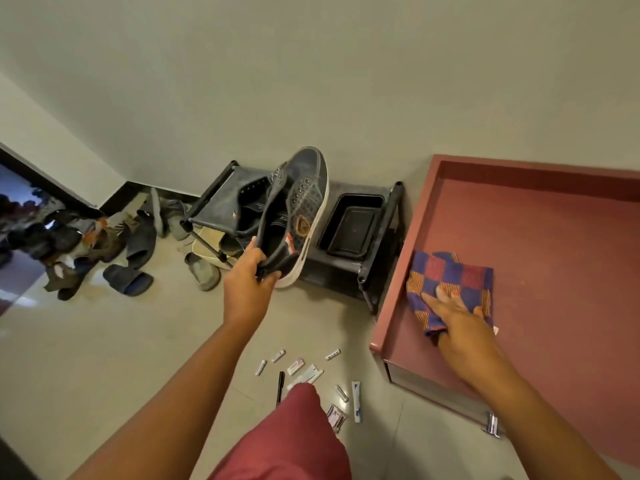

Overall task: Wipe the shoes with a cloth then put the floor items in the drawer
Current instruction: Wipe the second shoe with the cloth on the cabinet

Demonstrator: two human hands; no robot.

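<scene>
My left hand [247, 282] grips the heel of a grey sneaker [304, 206] with a white sole, holding it up over the black shoe rack [377, 237]. A second dark shoe [251, 199] lies on the rack behind it. My right hand [457, 318] rests flat on a blue, red and orange checked cloth [450, 282] lying on the reddish-brown cabinet top [554, 244]. Several small floor items [301, 370] are scattered on the tiles: batteries, a black pen [280, 388], packets and a white tube [356, 400]. The drawer front with a metal handle [492, 426] shows below the cabinet top.
A black plastic tray [349, 230] sits on the rack's right side. A pile of sandals and slippers [104, 251] lies at the left by the doorway. My knee in red cloth [294, 441] is at the bottom centre. Plain wall fills the background.
</scene>
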